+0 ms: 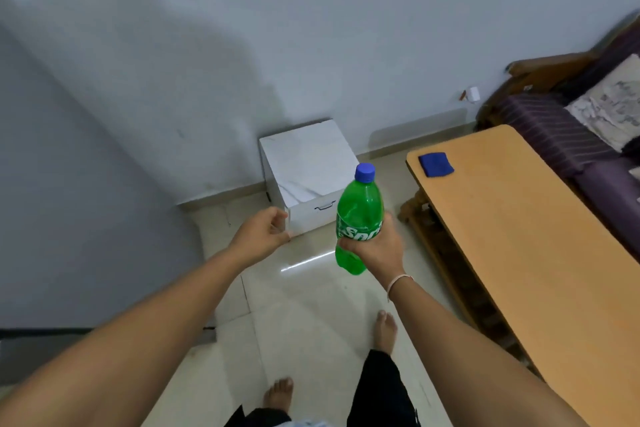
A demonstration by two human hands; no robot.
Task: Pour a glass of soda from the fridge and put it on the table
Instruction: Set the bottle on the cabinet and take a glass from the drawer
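A green soda bottle [360, 210] with a blue cap stands upright in the air at the centre of the head view. My right hand [379, 248] is wrapped around its lower half, over the label. Off to the bottle's left, my left hand [263, 234] floats with loosely curled fingers and holds nothing. The wooden table [526, 243] runs along the right side, just right of the bottle. The grey surface at the left edge may be the fridge [79, 191], and I cannot tell whether it is open. No glass is in view.
A white box with a handle [306, 177] sits on the floor against the wall, just beyond my hands. A folded blue cloth [435, 164] lies on the table's far corner. A purple sofa [568, 128] stands behind the table. My bare feet are on the tiled floor.
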